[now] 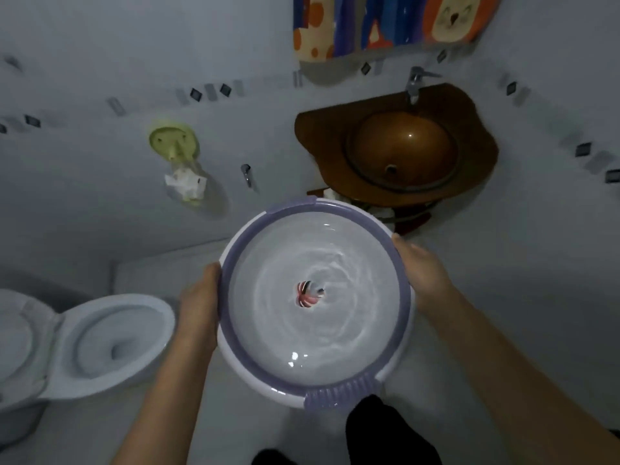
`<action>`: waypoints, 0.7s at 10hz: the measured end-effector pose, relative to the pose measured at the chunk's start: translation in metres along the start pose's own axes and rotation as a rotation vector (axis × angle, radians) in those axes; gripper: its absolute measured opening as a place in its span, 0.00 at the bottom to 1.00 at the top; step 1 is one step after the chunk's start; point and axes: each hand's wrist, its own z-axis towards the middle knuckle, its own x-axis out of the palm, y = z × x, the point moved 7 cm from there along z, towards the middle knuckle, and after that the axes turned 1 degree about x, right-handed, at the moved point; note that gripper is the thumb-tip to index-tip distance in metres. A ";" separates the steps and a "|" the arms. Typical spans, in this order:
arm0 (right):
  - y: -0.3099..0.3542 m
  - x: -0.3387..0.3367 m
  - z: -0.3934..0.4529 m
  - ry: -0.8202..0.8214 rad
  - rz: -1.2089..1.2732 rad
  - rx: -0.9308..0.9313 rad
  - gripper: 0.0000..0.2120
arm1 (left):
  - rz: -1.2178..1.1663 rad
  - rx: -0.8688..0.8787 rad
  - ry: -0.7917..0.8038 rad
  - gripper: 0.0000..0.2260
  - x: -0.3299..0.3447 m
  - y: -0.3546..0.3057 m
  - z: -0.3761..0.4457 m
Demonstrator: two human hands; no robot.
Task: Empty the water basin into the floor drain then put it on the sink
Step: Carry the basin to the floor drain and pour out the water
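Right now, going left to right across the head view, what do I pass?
Toilet → left hand → water basin → right hand; further back, tissue holder → brown sink.

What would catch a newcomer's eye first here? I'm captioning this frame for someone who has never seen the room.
The round purple-rimmed basin at centre, holding rippling water, gripped at its sides by the left hand and right hand. Next, the brown corner sink at upper right, then the open white toilet at lower left.
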 end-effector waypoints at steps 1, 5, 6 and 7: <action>0.020 0.001 0.045 0.060 -0.126 -0.034 0.18 | -0.025 -0.059 -0.067 0.15 0.028 -0.001 0.006; -0.010 0.057 0.181 0.184 -0.173 -0.110 0.15 | -0.011 -0.104 -0.211 0.16 0.094 0.071 0.104; -0.066 0.089 0.229 0.191 -0.213 -0.071 0.17 | -0.029 -0.146 -0.231 0.13 0.104 0.126 0.143; -0.133 0.122 0.279 0.202 -0.194 0.023 0.17 | -0.029 -0.161 -0.237 0.14 0.120 0.202 0.190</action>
